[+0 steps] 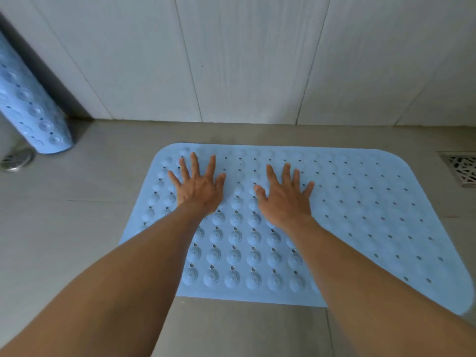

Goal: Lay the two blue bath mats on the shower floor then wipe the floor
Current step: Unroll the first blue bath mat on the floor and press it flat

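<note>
A light blue bath mat [360, 215] with round bumps and small holes lies flat on the grey tiled shower floor [64, 228], its far edge near the wall. My left hand [198, 186] presses flat on the mat's far left part, fingers spread. Beside it, my right hand [286, 197] presses flat near the mat's middle, fingers also spread. A second blue bath mat [31, 106] stands on its edge at the far left, leaning up against the wall corner.
White wall tiles [244, 60] rise just beyond the mat. A square metal floor drain [461, 171] sits at the right edge. A round metal drain cover [16, 161] lies at the left, just below the leaning mat.
</note>
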The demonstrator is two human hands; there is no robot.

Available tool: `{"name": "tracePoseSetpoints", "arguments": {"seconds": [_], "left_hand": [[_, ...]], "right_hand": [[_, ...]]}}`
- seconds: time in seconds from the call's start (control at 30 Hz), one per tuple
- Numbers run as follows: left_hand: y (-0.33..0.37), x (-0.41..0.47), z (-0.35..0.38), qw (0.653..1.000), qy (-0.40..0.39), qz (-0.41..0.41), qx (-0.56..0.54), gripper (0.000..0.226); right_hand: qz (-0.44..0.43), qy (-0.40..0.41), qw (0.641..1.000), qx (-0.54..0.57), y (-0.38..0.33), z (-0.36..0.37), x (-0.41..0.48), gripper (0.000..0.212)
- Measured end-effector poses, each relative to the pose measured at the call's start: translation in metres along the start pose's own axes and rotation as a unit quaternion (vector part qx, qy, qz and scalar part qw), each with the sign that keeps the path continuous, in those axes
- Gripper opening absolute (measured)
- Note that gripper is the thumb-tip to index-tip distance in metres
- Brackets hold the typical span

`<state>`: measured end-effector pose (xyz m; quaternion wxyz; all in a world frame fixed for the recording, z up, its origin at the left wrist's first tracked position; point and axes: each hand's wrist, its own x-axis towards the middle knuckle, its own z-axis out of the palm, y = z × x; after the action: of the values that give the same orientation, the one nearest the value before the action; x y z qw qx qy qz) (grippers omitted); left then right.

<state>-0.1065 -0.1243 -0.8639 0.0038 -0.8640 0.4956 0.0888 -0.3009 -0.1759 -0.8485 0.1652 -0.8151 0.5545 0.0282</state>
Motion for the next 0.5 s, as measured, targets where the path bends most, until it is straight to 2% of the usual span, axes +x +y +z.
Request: {"name": "tracePoseSetpoints", "arguments": {"seconds": [0.07,0.17,0.33,0.5], "left_hand": [[-0.017,0.017,-0.004,1.000,-0.005,-0.006,-0.007,0.065],[-0.036,0.034,-0.006,0.998,0.035,0.038,0.027,0.065],[-0.048,0.051,0.002,0.997,-0.029,0.069,0.018,0.071],[-0.050,0.054,0.002,0.997,-0.025,0.069,-0.003,0.064]], "right_hand": [[-0.010,-0.006,1.000,-0.003,-0.021,0.005,0.018,0.068],[-0.016,-0.017,1.000,-0.020,-0.046,0.014,0.037,0.068],[-0.034,0.009,0.998,-0.056,-0.067,0.024,0.057,0.070],[-0.049,0.014,0.996,-0.066,-0.072,0.030,0.066,0.064]]}}
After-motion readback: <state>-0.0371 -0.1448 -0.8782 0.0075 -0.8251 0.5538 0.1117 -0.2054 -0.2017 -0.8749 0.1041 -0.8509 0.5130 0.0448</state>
